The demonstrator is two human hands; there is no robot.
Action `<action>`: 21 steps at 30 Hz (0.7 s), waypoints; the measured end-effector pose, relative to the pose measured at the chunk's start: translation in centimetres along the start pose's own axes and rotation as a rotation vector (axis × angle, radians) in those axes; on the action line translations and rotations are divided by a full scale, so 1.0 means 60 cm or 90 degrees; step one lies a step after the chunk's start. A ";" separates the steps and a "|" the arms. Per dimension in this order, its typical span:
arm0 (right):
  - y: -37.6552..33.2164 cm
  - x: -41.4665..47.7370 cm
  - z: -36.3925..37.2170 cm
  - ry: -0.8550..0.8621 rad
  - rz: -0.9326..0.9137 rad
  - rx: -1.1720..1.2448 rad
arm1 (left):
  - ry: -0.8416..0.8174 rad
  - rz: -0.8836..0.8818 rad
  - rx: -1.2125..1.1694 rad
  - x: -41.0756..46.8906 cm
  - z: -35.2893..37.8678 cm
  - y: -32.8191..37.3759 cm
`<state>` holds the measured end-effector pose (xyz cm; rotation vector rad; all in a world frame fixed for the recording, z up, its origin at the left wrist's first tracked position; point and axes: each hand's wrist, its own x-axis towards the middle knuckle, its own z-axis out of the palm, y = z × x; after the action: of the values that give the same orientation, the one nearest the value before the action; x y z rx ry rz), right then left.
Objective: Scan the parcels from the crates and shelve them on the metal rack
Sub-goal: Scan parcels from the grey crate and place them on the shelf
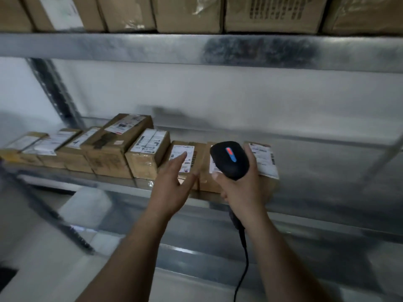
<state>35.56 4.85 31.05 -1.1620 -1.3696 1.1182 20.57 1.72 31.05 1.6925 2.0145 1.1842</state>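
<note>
While the right hand grips the black barcode scanner, the left hand is held open, fingers straight, over the labelled parcel. It lies directly ahead in the row on the metal rack. The parcel's long axis runs away from the person, and the left hand is nearer.

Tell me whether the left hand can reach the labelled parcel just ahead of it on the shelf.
Probably yes: the open left hand lies at that parcel, fingertips over its label, nothing between. The right hand holds the scanner off to the side.
</note>
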 end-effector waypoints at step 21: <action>-0.076 -0.178 0.528 -0.403 -0.096 0.024 | 0.252 -0.186 0.116 -0.178 -0.415 -0.295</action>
<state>4.33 -7.85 31.41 -0.6772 -1.8639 1.4609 -4.98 -18.17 31.10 1.2414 2.5681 1.3426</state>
